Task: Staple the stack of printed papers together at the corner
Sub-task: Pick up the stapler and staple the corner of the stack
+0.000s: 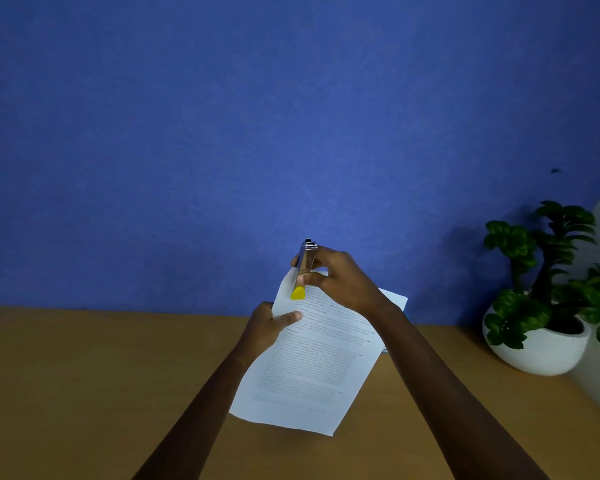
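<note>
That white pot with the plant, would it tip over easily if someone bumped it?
Probably not. The pot is wide, low and rounded, so it likely sits steady. The plant rises tall and leans outward, so a hard push high up might rock it. It looks ceramic, perhaps breakable.

The papers (312,362) are white with fine lines of dark print. The stapler (305,263) is shiny silver with a bright yellow end (the only vivid spot). The desk (84,375) is a warm tan brown, the wall (257,116) a mottled deep blue. The plant (548,271) is dark green in a white pot (541,355).
</note>
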Demonstrator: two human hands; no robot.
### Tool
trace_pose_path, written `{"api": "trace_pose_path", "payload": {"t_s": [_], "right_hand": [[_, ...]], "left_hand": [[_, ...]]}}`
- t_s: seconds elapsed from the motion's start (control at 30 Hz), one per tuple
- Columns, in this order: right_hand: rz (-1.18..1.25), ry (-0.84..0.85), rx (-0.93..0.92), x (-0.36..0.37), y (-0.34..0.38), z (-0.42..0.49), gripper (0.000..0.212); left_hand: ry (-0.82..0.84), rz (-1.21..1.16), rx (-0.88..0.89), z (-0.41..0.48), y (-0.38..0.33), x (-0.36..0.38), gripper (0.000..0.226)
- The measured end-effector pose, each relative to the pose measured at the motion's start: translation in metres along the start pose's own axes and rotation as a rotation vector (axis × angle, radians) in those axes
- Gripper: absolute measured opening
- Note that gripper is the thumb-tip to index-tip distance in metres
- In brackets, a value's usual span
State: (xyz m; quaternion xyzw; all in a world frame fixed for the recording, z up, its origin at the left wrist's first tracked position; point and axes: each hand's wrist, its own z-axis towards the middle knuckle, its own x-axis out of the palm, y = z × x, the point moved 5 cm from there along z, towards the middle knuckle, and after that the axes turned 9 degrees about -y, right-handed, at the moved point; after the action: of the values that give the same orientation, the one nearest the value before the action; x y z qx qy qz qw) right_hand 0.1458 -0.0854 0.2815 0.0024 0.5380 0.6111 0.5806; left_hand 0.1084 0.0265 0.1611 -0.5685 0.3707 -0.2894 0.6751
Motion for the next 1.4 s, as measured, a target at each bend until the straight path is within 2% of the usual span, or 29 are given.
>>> {"api": "trace_pose_path", "payload": {"t_s": [0.53,0.77,1.1,1.4], "right_hand": [[-0.004,0.059,0.051,-0.005,0.005,0.003,0.019],[-0.102,0.012,0.015,-0.001,0.004,0.002,0.019],[-0.242,-0.092,0.017,0.01,0.005,-0.003,0.034],[-0.128,-0.134,0.015,0.012,-0.003,0.001,0.026]], "left_hand": [[-0.011,0.06,-0.005,-0.002,0.001,0.005,0.039],[-0.016,0.069,0.01,-0.001,0.001,0.006,0.037],[-0.032,0.088,-0.001,0.002,0.007,0.01,0.033],[-0.029,0.054,-0.001,0.004,0.007,0.01,0.036]]}}
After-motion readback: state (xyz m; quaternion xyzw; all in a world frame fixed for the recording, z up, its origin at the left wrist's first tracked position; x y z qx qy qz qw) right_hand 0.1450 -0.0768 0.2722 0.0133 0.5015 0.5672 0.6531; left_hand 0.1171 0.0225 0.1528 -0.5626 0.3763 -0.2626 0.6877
